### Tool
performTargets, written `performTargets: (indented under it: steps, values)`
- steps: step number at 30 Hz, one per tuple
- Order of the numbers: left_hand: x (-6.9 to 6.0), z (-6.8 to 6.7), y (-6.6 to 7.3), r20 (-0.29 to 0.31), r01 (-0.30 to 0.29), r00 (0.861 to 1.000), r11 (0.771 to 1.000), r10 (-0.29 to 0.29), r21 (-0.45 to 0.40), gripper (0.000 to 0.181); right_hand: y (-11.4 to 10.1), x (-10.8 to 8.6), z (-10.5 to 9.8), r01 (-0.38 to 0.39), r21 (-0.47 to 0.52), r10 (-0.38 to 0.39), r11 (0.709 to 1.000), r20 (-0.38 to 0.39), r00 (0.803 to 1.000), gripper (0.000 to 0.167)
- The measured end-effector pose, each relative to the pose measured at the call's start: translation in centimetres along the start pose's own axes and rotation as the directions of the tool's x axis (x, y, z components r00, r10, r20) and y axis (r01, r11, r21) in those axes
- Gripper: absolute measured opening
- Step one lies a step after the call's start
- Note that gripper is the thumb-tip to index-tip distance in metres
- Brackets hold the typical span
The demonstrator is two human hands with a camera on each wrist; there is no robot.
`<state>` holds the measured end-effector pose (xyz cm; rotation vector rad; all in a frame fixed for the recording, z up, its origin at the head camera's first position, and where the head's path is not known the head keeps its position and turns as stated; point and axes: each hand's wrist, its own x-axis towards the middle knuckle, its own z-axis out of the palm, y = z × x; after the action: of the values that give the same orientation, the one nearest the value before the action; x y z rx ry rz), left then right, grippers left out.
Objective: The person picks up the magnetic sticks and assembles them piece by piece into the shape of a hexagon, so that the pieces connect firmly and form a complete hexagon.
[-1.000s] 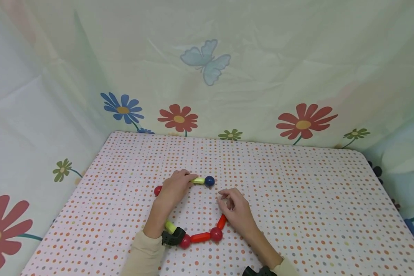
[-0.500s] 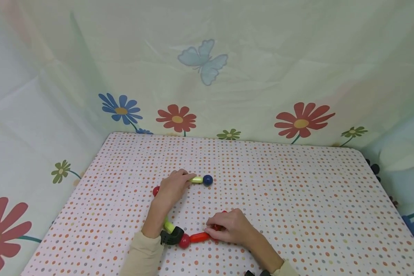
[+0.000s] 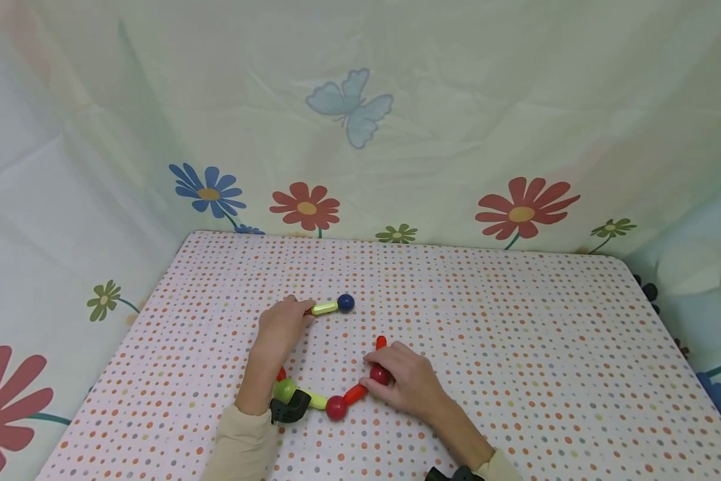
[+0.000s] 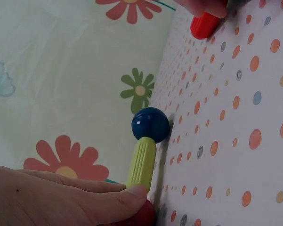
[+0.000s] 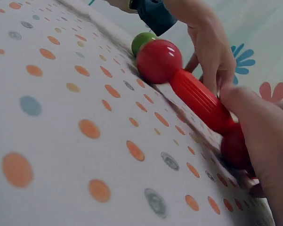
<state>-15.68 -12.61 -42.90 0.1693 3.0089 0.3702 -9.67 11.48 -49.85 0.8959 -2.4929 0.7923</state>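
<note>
A bent chain of toy balls and rods lies on the dotted tabletop. At its upper end my left hand (image 3: 278,327) pinches a red ball (image 4: 145,214), with a fingertip by the foot of a yellow-green rod (image 3: 325,308). That rod carries a dark blue ball (image 3: 345,303). My right hand (image 3: 411,377) grips another red ball (image 3: 379,374) between thumb and fingers. From it a red rod (image 3: 381,342) points away, and a second red rod (image 3: 355,394) leads to a red ball (image 3: 337,407). A yellow-green rod (image 3: 316,401) joins this to a green ball (image 3: 284,389). My left forearm hides part of the chain.
The dotted tabletop (image 3: 516,334) has a floral curtain (image 3: 432,133) behind it and along both sides. Dark round objects (image 3: 650,292) show beyond the right edge. Black straps with cameras sit on both wrists.
My right hand came down onto the red ball and has swung it upward. My left hand has moved left with the blue-ball end, and the lower chain has shifted.
</note>
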Motion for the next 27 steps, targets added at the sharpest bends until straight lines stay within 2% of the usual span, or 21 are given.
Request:
performTargets:
  steps: [3, 6, 11, 14, 18, 21, 27]
  values:
    - [0.0, -0.1, -0.2, 0.007, 0.014, 1.000, 1.000, -0.014, -0.023, 0.037, 0.1, 0.0, 0.0, -0.101, -0.069, 0.099, 0.993, -0.023, 0.995, 0.028]
    - [0.0, -0.2, -0.3, 0.024, 0.030, 0.999, 0.998, -0.029, -0.057, 0.041, 0.4, 0.1, 0.1, -0.213, -0.083, 0.207, 0.974, -0.070, 0.976, 0.023]
    - [0.2, -0.1, -0.3, 0.078, 0.062, 0.995, 0.995, -0.056, -0.083, 0.047, 0.8, 0.4, 0.0, -0.374, 0.065, 0.380, 0.925, -0.140, 0.914, 0.024]
    - [0.3, 0.2, -0.2, 0.063, 0.050, 0.997, 0.997, -0.047, -0.051, 0.047, 0.8, 0.5, 0.0, -0.432, 0.147, 0.450, 0.890, -0.137, 0.882, 0.026]
    - [0.5, 0.6, -0.2, -0.004, 0.018, 1.000, 0.998, -0.019, -0.056, 0.038, 0.8, 0.5, 0.0, -0.474, 0.183, 0.498, 0.861, -0.114, 0.860, 0.028]
    - [0.6, 0.9, -0.2, -0.044, -0.013, 0.999, 0.997, 0.010, -0.079, 0.032, 0.7, 0.6, 0.0, -0.488, 0.188, 0.512, 0.852, -0.109, 0.852, 0.030]
    - [0.8, 1.3, -0.1, -0.058, -0.107, 0.993, 0.990, 0.102, -0.095, 0.031, 0.7, 0.6, 0.0, -0.495, 0.195, 0.520, 0.847, -0.102, 0.848, 0.030]
